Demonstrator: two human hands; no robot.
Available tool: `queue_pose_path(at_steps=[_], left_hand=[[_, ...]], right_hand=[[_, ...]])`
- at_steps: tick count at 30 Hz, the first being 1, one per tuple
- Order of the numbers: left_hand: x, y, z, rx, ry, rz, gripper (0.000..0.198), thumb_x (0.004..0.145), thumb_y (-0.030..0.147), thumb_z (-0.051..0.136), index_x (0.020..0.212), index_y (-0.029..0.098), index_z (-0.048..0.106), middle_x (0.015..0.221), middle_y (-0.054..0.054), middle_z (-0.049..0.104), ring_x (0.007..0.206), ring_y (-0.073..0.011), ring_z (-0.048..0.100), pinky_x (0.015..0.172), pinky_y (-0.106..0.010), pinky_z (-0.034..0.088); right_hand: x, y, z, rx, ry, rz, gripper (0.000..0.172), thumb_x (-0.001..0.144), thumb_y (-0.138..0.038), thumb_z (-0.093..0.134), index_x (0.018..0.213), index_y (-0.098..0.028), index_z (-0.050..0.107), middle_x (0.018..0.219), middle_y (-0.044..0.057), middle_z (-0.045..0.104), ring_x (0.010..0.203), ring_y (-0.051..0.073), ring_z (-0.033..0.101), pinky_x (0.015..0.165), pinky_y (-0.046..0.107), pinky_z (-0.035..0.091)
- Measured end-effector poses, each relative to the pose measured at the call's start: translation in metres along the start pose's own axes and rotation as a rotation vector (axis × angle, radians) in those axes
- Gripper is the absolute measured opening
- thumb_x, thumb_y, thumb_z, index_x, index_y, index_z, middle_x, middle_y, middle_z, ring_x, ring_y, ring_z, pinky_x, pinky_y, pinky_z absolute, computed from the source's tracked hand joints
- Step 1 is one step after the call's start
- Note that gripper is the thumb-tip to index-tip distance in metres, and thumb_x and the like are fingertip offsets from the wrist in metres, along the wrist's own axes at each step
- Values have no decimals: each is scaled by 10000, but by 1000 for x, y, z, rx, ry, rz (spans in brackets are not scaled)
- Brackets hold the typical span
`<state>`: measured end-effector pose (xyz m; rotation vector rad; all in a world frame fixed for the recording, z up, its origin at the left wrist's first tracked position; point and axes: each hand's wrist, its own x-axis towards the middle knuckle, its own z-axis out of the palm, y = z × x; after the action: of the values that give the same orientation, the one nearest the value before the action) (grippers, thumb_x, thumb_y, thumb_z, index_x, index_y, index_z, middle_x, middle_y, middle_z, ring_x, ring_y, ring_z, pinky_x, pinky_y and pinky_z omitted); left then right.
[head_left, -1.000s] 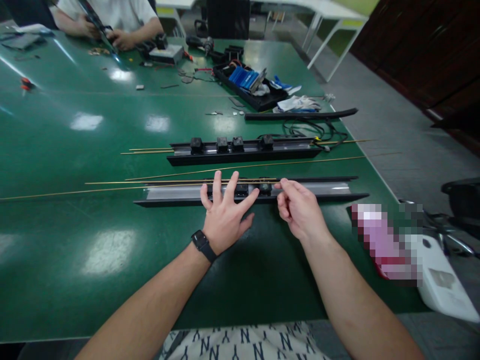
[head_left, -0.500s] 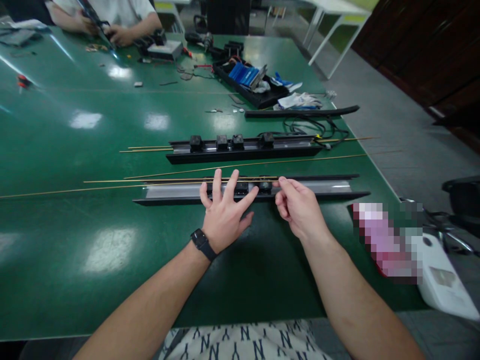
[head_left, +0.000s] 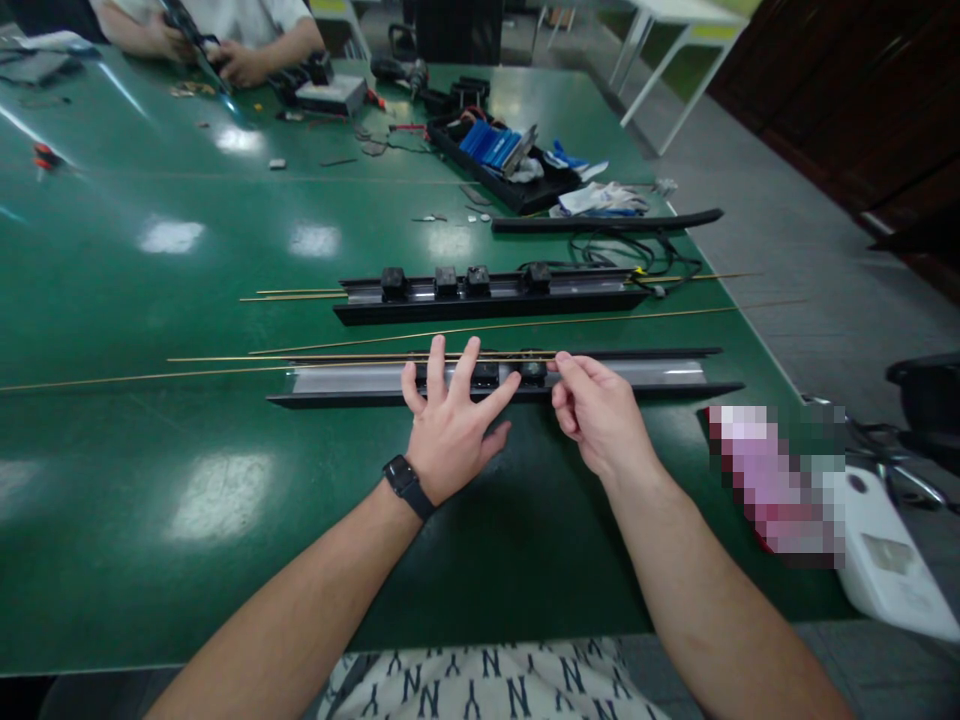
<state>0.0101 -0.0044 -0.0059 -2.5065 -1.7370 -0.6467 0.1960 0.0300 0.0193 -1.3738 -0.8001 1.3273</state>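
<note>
My left hand [head_left: 452, 430] lies over a long black channel [head_left: 341, 402] with a pale inner face, its fingers spread across black blocks seated inside. One such block [head_left: 533, 369] shows between my two hands; the others are partly hidden by the fingers. My right hand [head_left: 606, 412] is closed, thumb and forefinger pinching the right end of a thin brass-coloured rod [head_left: 225, 359] that runs left along the channel's back edge. A second long rod [head_left: 135, 381] crosses under my left fingers and extends far left.
Behind lies a second black channel [head_left: 487, 312] with several blocks and rods. One loose rod [head_left: 615, 317] rests between the channels. Farther back are cables [head_left: 667, 262], a black strip [head_left: 607, 224], gloves [head_left: 600, 200] and a black tray [head_left: 525, 205]. A white device [head_left: 892, 560] sits right. Another person works opposite.
Both hands keep nearly the same pose and place. The view has shifted very slightly; no clear movement of the rods or channel shows.
</note>
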Motion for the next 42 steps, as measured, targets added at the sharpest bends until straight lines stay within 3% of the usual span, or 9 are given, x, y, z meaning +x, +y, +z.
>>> queue_pose_path(at_steps=[7, 21, 35, 42], left_hand=[[-1, -1, 1, 1, 5, 3, 660, 851, 456, 792, 1478, 443, 585, 1747, -144, 296, 1610, -532, 139, 1193, -781, 103], [0, 1, -1, -5, -1, -8, 661, 854, 467, 786, 1481, 455, 579, 1754, -128, 281, 1612, -533, 126, 1190, -791, 94], [0, 0, -2, -19, -21, -12, 665, 852, 445, 790, 1483, 450, 580, 1763, -116, 265, 1616, -526, 115, 1196, -786, 78], [0, 0, -1, -9, -17, -3, 644, 868, 458, 773, 1482, 448, 579, 1758, -148, 265, 1613, -536, 116, 1190, -784, 88]], right_hand=[[1, -2, -3, 69, 16, 19, 323, 898, -480, 743, 906, -162, 688, 503, -51, 559, 284, 64, 367, 277, 177, 178], [2, 0, -2, 41, -7, -2, 369, 798, -492, 856, 888, -177, 685, 506, -75, 539, 300, 46, 366, 279, 158, 187], [-1, -5, -2, 87, 31, 0, 328, 852, -469, 792, 918, -160, 704, 512, -60, 547, 298, 50, 363, 281, 168, 184], [-3, -1, 2, 66, -12, 25, 389, 774, -486, 871, 904, -182, 665, 523, -72, 553, 303, 45, 368, 282, 156, 184]])
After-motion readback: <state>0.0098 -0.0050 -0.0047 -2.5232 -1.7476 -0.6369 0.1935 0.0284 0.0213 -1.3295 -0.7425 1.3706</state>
